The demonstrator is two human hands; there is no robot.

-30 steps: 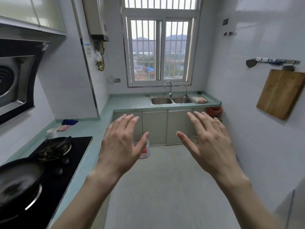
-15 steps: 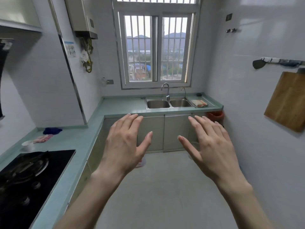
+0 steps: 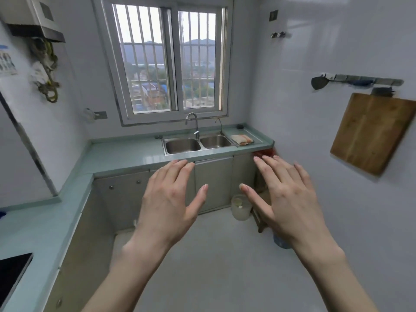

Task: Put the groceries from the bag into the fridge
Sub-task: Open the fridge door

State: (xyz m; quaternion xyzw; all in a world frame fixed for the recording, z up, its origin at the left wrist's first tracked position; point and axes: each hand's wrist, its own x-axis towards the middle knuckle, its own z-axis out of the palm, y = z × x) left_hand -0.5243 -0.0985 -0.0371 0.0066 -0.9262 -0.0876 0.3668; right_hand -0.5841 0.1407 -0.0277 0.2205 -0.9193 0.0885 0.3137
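1. The left hand [image 3: 167,203] and the right hand [image 3: 286,199] are held out side by side in mid-air, backs up, fingers spread and straight, holding nothing and touching nothing.
2. Neither a grocery bag nor a fridge can be made out, so their place relative to the hands cannot be told.
3. Between and beyond the hands, a pale tub [image 3: 241,209] stands on the floor [image 3: 213,266] against the cabinets [image 3: 213,181].
4. Farther off, a double sink [image 3: 195,145] sits in the green counter [image 3: 126,154] under the barred window [image 3: 171,64]; a folded cloth [image 3: 242,139] lies just right of it.
5. A wooden cutting board [image 3: 371,134] hangs on the right wall.

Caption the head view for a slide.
Both hands, left and right, held open and empty facing the double sink; no bag or fridge in view.
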